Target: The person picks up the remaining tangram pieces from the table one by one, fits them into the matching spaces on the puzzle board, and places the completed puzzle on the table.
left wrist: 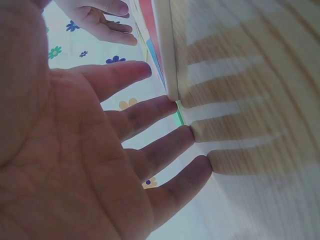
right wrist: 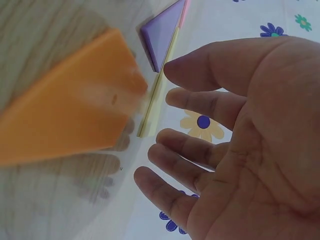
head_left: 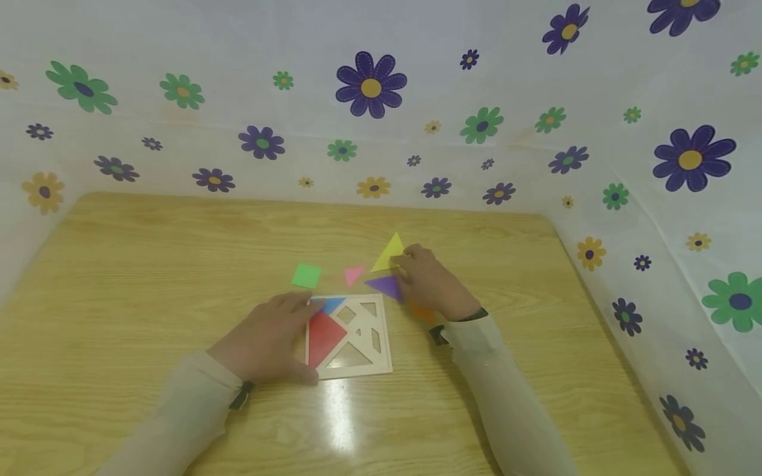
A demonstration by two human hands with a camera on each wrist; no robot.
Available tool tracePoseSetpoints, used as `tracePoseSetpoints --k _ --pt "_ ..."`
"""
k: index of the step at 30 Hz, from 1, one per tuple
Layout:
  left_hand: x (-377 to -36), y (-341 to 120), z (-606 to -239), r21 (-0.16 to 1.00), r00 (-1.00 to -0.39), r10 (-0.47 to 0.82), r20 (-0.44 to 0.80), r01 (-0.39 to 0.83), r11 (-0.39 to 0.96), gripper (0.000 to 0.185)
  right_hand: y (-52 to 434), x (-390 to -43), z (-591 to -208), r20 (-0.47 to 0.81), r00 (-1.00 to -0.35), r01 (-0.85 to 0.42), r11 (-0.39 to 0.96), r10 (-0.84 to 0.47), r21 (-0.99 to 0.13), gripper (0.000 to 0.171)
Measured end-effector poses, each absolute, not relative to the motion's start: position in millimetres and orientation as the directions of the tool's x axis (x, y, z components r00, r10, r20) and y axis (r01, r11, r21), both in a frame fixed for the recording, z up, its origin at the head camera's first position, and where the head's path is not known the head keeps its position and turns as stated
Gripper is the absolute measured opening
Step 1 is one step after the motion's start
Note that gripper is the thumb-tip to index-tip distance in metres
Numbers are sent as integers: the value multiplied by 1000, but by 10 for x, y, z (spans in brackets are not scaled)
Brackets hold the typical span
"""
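Note:
My left hand point(head_left: 268, 337) rests at the left side of a pale puzzle board point(head_left: 385, 344) with shaped cut-outs. Its fingers are spread, with fingertips at the board's corner and on the table in the left wrist view. A red piece point(head_left: 324, 337) and a blue piece point(head_left: 333, 305) lie in the board, the blue one partly under the fingers. My right hand point(head_left: 437, 284) is over a yellow triangle point(head_left: 388, 254), its fingertips at the triangle's right side. In the right wrist view, its fingers are loosely bent, thumb and forefinger apart. Beside it lies a purple piece point(head_left: 387, 287).
An orange piece point(head_left: 424, 313) lies partly hidden under the right wrist. Behind the board are a pink piece point(head_left: 354, 275) and a green piece point(head_left: 306, 276). A flower-printed white sheet point(head_left: 309, 39) hangs around the wooden table point(head_left: 149, 264).

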State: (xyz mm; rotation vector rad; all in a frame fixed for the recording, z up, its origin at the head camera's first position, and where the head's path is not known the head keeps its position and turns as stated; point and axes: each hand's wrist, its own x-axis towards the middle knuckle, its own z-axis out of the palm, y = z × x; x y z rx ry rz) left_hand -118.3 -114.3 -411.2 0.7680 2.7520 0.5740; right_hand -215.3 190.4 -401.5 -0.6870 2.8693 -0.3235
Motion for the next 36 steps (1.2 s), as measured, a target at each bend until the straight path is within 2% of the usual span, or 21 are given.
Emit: tracePoseSetpoints --k 9,26,36 --pt "-1163 -1158 -4088 414 -835 544 -88 465 782 108 1883 -2167 -4077 -91 -881 -423 858 -465 -292 39" --pt "-1157 -1137 -4099 427 -838 523 -155 421 800 111 1855 -2199 -4080 -58 -857 -486 841 -512 -238 30" --pt "-1155 -1142 -4063 423 -837 528 -148 429 798 109 1889 -2276 -4082 -123 -868 -446 865 -481 -230 23"
